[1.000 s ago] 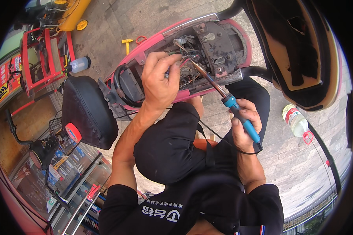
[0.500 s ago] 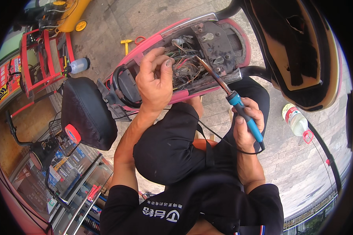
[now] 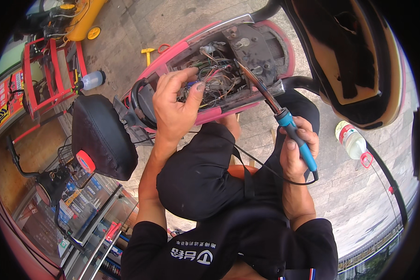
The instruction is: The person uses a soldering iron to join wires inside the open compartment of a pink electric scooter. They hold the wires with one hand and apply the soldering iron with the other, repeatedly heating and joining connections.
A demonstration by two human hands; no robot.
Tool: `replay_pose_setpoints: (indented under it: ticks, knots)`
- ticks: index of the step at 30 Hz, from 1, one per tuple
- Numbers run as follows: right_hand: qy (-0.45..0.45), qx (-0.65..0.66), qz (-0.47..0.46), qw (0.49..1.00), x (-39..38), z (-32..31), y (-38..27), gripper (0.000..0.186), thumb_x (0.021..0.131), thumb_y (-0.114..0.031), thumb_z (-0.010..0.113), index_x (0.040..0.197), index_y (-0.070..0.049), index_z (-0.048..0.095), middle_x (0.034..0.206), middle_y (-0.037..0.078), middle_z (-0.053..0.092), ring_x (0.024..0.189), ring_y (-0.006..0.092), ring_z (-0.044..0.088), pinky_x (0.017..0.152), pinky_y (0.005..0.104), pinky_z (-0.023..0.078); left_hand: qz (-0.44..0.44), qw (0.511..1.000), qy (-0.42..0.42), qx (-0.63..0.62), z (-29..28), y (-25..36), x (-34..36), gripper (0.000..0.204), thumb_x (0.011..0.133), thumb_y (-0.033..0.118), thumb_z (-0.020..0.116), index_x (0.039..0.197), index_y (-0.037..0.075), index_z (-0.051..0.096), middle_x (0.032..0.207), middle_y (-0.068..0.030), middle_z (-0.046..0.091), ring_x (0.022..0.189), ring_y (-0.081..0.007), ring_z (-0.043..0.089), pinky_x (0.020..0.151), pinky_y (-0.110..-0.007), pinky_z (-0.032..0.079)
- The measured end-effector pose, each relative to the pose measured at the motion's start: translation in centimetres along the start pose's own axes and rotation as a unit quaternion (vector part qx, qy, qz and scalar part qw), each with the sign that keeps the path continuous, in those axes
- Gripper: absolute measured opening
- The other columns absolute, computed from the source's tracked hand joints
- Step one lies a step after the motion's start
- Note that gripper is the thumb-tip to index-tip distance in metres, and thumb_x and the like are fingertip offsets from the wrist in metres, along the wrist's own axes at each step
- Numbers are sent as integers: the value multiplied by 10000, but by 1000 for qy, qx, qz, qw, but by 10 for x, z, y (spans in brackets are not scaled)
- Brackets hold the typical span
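My right hand [image 3: 299, 144] is wrapped round the blue and black handle of a soldering iron [image 3: 291, 128]. Its long metal tip points up and left, at the edge of the opened compartment of a pink scooter body [image 3: 172, 59]. A tangle of coloured wires [image 3: 217, 77] fills that compartment. My left hand [image 3: 176, 100] is over the compartment's left part, thumb and forefinger apart, with no held thing visible between them; its other fingers are partly hidden. From the iron's lower end a thin black cord [image 3: 270, 170] loops left across my lap.
A black scooter seat [image 3: 105, 135] juts in at left. The upturned seat underside [image 3: 345, 60] fills the upper right. On the paving are a yellow-handled tool [image 3: 148, 52] and a clear bottle [image 3: 352, 142]. A red metal frame [image 3: 56, 77] stands at upper left.
My left hand has moved slightly left and down, its thumb and forefinger spreading apart. The soldering iron has shifted a little right, its tip away from the wires.
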State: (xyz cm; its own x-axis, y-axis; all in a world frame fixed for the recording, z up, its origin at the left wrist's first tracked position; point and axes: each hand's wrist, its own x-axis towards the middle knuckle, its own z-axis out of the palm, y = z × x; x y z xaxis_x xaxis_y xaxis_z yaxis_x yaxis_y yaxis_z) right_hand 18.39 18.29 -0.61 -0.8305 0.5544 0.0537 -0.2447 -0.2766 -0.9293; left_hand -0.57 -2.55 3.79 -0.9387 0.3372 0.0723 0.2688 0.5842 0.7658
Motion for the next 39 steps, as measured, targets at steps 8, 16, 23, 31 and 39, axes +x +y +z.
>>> replay_pose_setpoints:
  ticks: [8,16,23,31,39]
  knots:
    - [-7,7,2,1000,1,1,-2,291,892,-65,717,1147,-52,580,1262,218,564,981,269,655,861,386,563,29,997,-16,71,-1,3,3,150,860,58,710,995,-4,691,954,-119,663,811,-253,641,731,-355,513]
    - [-11,0,1,1000,2,3,-4,296,892,-58,712,1157,-53,580,1259,211,566,972,262,655,859,380,560,-36,994,38,-100,16,-5,2,122,954,71,622,1033,-13,581,822,-64,627,713,-125,572,666,-284,481]
    - [-9,11,0,1000,2,-1,-5,295,897,-61,706,1163,-54,580,1264,211,565,989,266,657,864,376,562,-81,988,50,-125,22,-7,4,143,902,77,688,970,-1,589,682,13,540,610,-60,468,562,-245,409]
    - [-5,5,-3,1000,1,-3,-9,293,903,-70,703,1166,-56,576,1269,215,560,993,270,657,864,379,568,-160,977,24,-139,18,-11,2,124,953,110,661,875,18,632,645,78,475,585,-10,389,523,-204,303]
    - [-5,12,-6,1000,1,-4,-9,289,901,-68,701,1161,-54,576,1272,219,559,989,272,656,853,379,569,-95,995,3,-37,19,-16,6,303,987,230,630,892,-54,681,830,-66,606,787,-173,548,719,-305,436]
